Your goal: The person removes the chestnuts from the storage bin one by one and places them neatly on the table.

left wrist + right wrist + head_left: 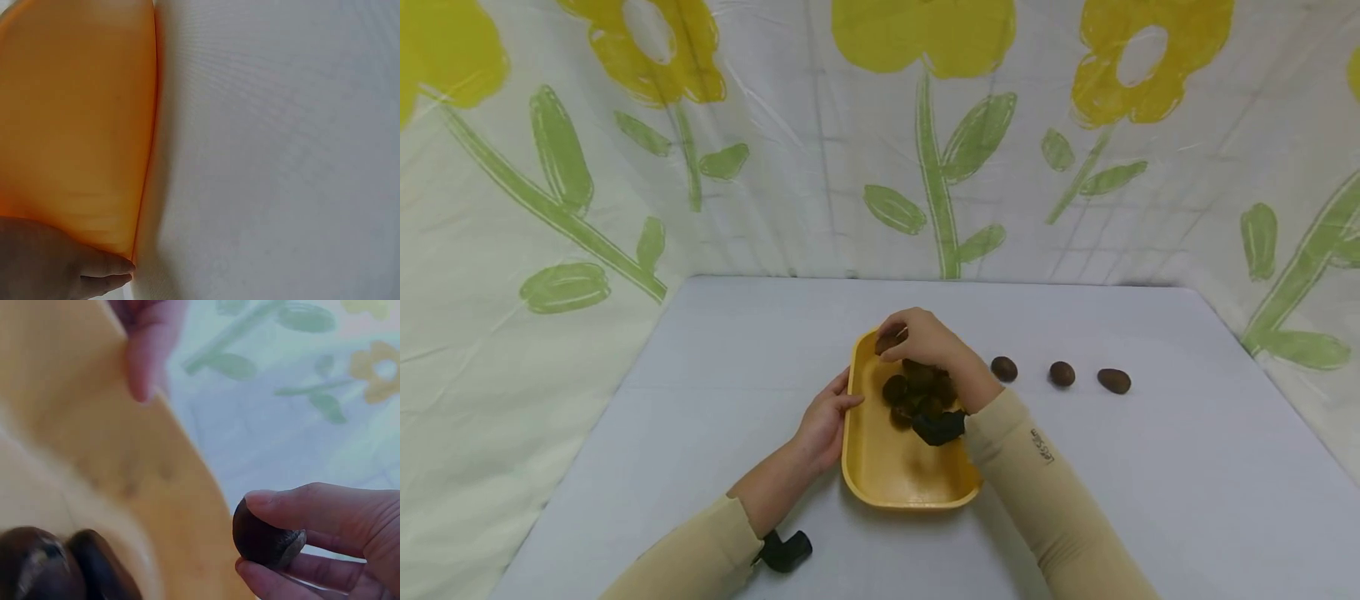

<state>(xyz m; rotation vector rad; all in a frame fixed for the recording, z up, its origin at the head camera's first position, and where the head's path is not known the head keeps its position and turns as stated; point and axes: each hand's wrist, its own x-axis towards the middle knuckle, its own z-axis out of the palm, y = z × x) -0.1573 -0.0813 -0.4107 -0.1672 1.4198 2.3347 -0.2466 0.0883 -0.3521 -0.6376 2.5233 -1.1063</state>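
A: Doing what at this moment?

B: Holding one chestnut (259,540) with the right hand (925,340), clamped between thumb and fingers, at the far left corner of the yellow tray (883,479). Probably moving chestnuts one by one between tray and surface (1210,492); into or out, impossible to tell.

A: And with the left hand (822,427)?

B: Gripping the tray by its left rim, with thumb inside and fingers outside, perhaps to keep it steady.

A: Where to look for the other chestnuts?

B: Inside the tray, in a heap (917,383); also on the surface, to the right of the tray: three chestnuts (1062,373) in a row, apart from each other.

A: Calling for what next?

B: Likely either lowering and releasing softly into the tray, or lifting clear over the rim, without pushing the heap.
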